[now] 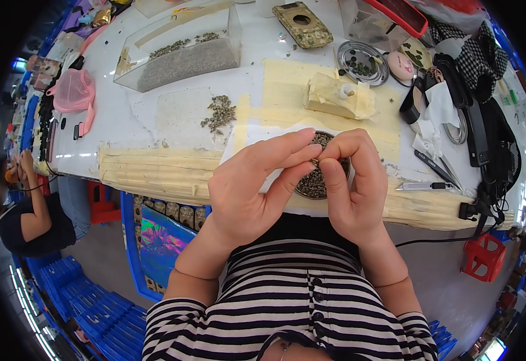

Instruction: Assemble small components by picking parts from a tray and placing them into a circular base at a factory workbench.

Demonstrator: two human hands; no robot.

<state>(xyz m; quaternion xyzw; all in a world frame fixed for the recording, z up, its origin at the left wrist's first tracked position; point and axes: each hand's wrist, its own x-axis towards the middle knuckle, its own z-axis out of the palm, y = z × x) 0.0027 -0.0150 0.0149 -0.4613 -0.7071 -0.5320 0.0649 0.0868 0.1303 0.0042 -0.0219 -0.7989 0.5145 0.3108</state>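
At the table's near edge, my left hand (245,183) and my right hand (357,183) meet fingertip to fingertip. Thumbs and forefingers pinch together around something tiny, mostly hidden by the fingers. Right beneath them lies a round dish (314,185) filled with small greyish-brown pieces, partly covered by both hands. To the left, a loose pile of similar small pieces (219,114) rests on a thin clear sheet (182,114). Just beyond my hands stands a block wrapped in yellowish tape (329,102), with a small pale piece on top.
Farther left is a clear box (185,63) of grey granules. Right of the block sit a clear dish of dark green pieces (362,63), a utility knife (425,186) and tweezers (446,171). A camouflage-patterned case (303,25) lies at the back. Another person (34,216) sits at left.
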